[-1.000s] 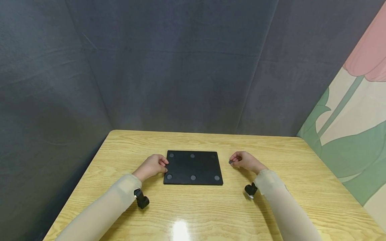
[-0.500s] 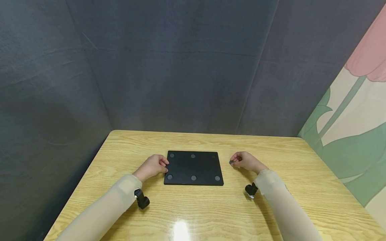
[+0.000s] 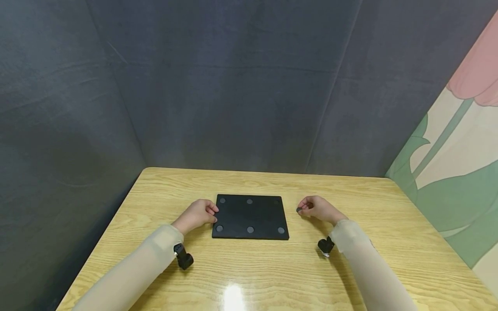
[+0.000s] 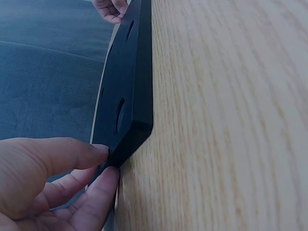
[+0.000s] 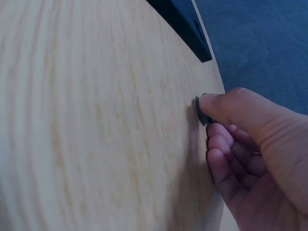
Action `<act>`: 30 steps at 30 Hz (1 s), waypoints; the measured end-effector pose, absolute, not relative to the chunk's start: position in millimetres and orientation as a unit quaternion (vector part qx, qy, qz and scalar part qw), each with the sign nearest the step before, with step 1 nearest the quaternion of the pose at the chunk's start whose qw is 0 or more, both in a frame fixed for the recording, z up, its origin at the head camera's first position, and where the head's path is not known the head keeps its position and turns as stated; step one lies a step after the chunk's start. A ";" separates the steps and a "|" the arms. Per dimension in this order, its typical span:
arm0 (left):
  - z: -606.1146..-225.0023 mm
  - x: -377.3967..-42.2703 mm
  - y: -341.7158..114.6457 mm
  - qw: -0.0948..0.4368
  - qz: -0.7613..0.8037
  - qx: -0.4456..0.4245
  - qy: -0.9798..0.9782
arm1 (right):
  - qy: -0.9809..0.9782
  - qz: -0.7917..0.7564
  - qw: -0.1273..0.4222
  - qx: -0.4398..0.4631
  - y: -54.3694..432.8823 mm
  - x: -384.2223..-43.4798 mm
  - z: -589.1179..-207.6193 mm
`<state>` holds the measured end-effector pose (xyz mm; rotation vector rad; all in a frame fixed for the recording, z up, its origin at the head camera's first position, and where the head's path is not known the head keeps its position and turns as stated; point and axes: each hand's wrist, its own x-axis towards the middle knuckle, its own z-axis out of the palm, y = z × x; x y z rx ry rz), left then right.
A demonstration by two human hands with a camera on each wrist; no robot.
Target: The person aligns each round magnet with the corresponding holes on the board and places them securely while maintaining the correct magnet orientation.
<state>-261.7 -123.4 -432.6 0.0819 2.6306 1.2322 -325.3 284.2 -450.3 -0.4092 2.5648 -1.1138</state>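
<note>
A flat black rectangular board [image 3: 249, 216] lies on the wooden table. Round, shallow-looking grey spots run along its far and near edges; the one at the far right corner looks darker than the others. At the board's left edge my left hand [image 3: 197, 214] pinches the rim, and in the left wrist view its fingertips [image 4: 100, 148] meet the side and the face. Right of the board, apart from it, my right hand [image 3: 318, 208] pinches a small dark round disc [image 5: 201, 111] between thumb and fingers, close over the tabletop. The fingers partly hide that disc.
The light wood table [image 3: 249, 268] reaches in front of and to both sides of the board. Dark grey curtain fabric [image 3: 233, 86] hangs behind and at the left. A floral-patterned panel [image 3: 459, 181] stands at the right. Small black wrist cameras [image 3: 183, 257] hang under both sleeves.
</note>
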 end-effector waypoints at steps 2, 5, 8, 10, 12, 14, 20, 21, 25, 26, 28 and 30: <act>-432.1 -261.6 -123.4 0.117 0.419 0.030 0.900 | 0.901 -0.381 0.151 -0.144 284.2 -325.1 -449.8; -431.6 -261.4 -123.5 0.116 0.417 0.032 0.901 | 0.907 -0.369 0.140 -0.148 284.0 -324.8 -449.3; -431.4 -261.5 -123.8 0.115 0.416 0.035 0.901 | 0.908 -0.368 0.134 -0.151 283.7 -324.4 -449.2; -431.7 -261.9 -124.1 0.115 0.417 0.035 0.901 | 0.908 -0.366 0.131 -0.156 283.4 -323.8 -448.9; -432.1 -262.3 -124.5 0.116 0.418 0.034 0.900 | 0.906 -0.369 0.131 -0.159 282.8 -323.1 -448.3; -432.1 -262.5 -124.6 0.117 0.418 0.035 0.900 | 0.905 -0.371 0.130 -0.164 282.2 -322.4 -447.6; -431.6 -262.0 -124.3 0.119 0.417 0.036 0.900 | 0.901 -0.375 0.129 -0.175 280.0 -321.0 -445.8; -431.9 -262.0 -124.3 0.120 0.417 0.035 0.900 | 0.901 -0.375 0.128 -0.176 279.6 -320.9 -445.2; -433.0 -262.5 -124.3 0.119 0.416 0.036 0.901 | 0.900 -0.375 0.124 -0.183 277.6 -320.7 -441.8; -433.5 -262.9 -124.4 0.118 0.415 0.036 0.901 | 0.900 -0.376 0.122 -0.185 276.8 -320.5 -440.8; -433.9 -263.1 -124.5 0.118 0.415 0.037 0.902 | 0.899 -0.373 0.120 -0.194 275.2 -319.8 -438.7; -434.6 -263.5 -124.9 0.117 0.413 0.038 0.903 | 0.898 -0.373 0.118 -0.199 273.0 -318.8 -436.5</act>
